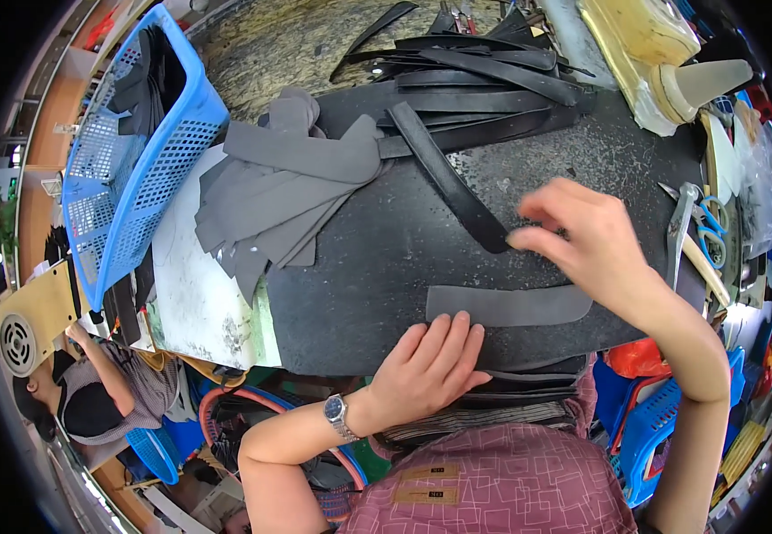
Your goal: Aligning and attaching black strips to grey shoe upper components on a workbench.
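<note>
A grey strip [510, 306] with one rounded end lies flat near the front edge of the black work board. My left hand [430, 367] rests flat, its fingertips at the strip's lower left edge. My right hand [586, 233] is raised above the strip's right part. Its thumb tip is close to the lower end of a glossy black strip [448, 178], with a gap between thumb and curled fingers. Whether the thumb touches that strip I cannot tell. The black strip slants up toward a pile of black strips [493, 76]. A fanned stack of grey pieces [288, 182] lies to the left.
A blue basket [159, 151] holding dark pieces tilts at the left. Blue-handled scissors [712, 227] and a metal tool [681, 222] lie at the right. A yellowish container with a cone-shaped nozzle [706, 84] stands far right. Another person [105, 392] sits at the lower left.
</note>
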`<action>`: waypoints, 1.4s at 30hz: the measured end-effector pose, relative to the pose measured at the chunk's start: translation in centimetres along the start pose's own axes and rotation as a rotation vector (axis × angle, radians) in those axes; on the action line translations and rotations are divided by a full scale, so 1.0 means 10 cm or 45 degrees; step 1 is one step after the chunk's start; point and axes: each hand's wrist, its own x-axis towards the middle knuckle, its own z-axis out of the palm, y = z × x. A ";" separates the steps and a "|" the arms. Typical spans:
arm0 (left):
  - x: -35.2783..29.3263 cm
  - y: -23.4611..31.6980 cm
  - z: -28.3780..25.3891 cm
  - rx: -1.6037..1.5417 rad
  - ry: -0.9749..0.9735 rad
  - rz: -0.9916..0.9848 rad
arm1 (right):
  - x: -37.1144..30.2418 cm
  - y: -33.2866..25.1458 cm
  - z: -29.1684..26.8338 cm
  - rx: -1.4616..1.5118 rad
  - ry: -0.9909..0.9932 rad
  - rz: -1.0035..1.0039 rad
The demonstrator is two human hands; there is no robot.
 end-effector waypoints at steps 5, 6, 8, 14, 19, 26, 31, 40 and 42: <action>0.00 0.12 0.04 0.103 -0.024 0.119 | 0.46 -0.09 0.53 -0.395 0.205 -0.019; 0.00 0.13 0.05 0.103 -0.017 0.128 | 0.51 -0.09 0.56 -0.323 0.184 -0.144; -0.05 0.12 0.07 0.076 0.006 0.111 | 0.54 -0.13 0.55 -0.238 0.145 -0.284; -0.17 0.08 0.08 0.088 0.073 0.112 | -0.11 -0.30 -0.18 0.405 -0.423 0.033; -0.20 0.07 0.07 0.153 0.077 0.182 | -0.33 -0.29 -0.11 0.487 -0.661 0.485; -0.16 0.08 0.07 0.272 0.148 0.176 | -0.30 -0.27 0.07 0.446 -0.670 0.706; -0.10 0.08 0.04 0.006 0.005 0.086 | -0.33 -0.27 0.11 0.334 -0.610 0.665; -0.06 0.04 0.04 0.175 -0.014 0.156 | -0.47 -0.08 -0.16 0.314 -0.466 0.671; 0.00 0.06 0.02 0.201 -0.063 0.140 | -0.55 -0.01 -0.22 0.344 -0.430 0.744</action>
